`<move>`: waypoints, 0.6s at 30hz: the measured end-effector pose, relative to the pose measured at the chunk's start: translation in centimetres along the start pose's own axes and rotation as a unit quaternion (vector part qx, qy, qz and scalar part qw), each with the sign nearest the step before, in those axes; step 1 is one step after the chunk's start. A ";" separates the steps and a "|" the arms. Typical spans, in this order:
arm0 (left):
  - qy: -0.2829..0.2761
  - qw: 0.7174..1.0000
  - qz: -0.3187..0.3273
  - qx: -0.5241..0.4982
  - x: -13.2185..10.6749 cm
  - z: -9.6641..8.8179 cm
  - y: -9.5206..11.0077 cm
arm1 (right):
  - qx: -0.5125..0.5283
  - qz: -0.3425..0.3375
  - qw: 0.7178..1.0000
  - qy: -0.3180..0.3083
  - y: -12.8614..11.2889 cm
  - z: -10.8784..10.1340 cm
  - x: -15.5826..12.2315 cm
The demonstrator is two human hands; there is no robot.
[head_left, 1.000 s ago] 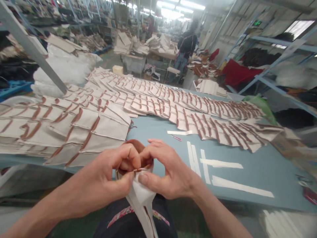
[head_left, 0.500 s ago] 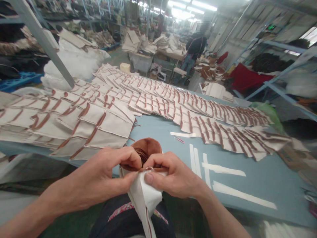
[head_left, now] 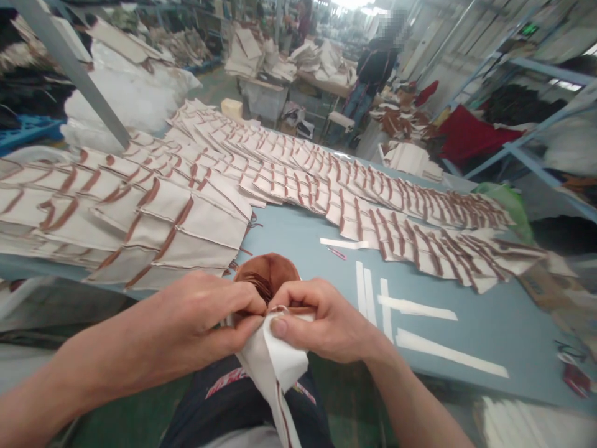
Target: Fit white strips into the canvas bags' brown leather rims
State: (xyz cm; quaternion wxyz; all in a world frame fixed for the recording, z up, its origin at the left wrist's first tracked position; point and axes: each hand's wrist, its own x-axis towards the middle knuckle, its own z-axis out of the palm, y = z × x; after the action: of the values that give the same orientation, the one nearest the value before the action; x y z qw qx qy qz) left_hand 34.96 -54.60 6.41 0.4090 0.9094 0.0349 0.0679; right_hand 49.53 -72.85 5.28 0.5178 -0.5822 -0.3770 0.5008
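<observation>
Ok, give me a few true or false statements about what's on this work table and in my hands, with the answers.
1. Both the left hand and the right hand pinch the cream fabric piece with brown trim. True.
2. The flat white strips lie on the blue-grey table left of the hands. False: they lie to the right of the hands.
3. Overlapping rows of cream panels with brown stripes cover the table's far part. True.
4. The person standing in the background wears a bright yellow top. False: the top is dark.
5. The held piece lies flat on the table. False: it is held at the near edge and hangs down toward the lap.
</observation>
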 end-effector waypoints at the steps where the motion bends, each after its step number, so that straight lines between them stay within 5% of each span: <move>1: -0.033 0.999 0.035 0.026 0.1 -0.1 -0.1 | -0.001 0.002 1.000 -0.003 0.1 0.0 0.0; 3: -0.048 0.995 0.074 0.055 0.2 -0.2 -0.3 | -0.005 0.003 1.000 -0.005 0.3 0.0 0.1; 8: 0.010 0.997 0.043 0.063 0.4 -0.2 -0.1 | -0.059 -0.008 0.998 0.020 0.6 0.0 0.1; 13: -0.042 0.998 -0.030 -0.041 0.4 -0.6 0.1 | -0.092 0.016 0.995 0.019 -0.1 0.0 -0.1; 18: -0.066 0.996 -0.035 -0.046 0.7 -0.4 0.1 | -0.132 0.005 0.991 0.037 -0.3 0.4 -0.1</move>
State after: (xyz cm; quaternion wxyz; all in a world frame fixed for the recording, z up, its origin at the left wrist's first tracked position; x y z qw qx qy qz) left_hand 35.55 -54.33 6.81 0.4543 0.8901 0.0367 -0.0050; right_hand 49.18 -72.80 5.64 0.4477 -0.6657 -0.4172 0.4271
